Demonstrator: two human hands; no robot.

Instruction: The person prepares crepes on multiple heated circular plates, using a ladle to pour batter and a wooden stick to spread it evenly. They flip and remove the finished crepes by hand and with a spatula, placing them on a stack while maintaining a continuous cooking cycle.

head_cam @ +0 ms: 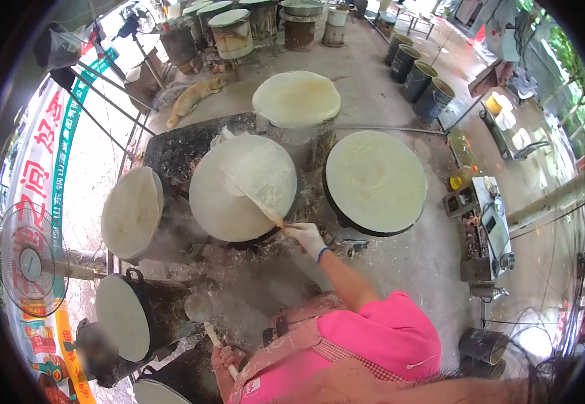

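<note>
My right hand point(305, 237), in a white glove with a blue band at the wrist, grips the end of a long, thin, batter-coated spreader point(256, 201). The spreader slants across a domed round griddle point(216, 202) covered in pale batter, smooth on one side and wrinkled on the other. Down at the lower left, my left hand point(226, 357) is closed around the pale handle of a ladle point(199, 307); the ladle's bowl points away from me. Right of the middle griddle is another griddle under a full round of pale batter point(375, 182). Steam blurs the space before me.
More batter-covered griddles stand behind point(296, 98), at left point(132, 212) and lower left point(122, 318). A standing fan point(32, 264) is at far left. Beyond the stoves lies a tan dog point(194, 98). Dark buckets point(418, 76) line the floor; a cluttered bench point(496, 227) stands right.
</note>
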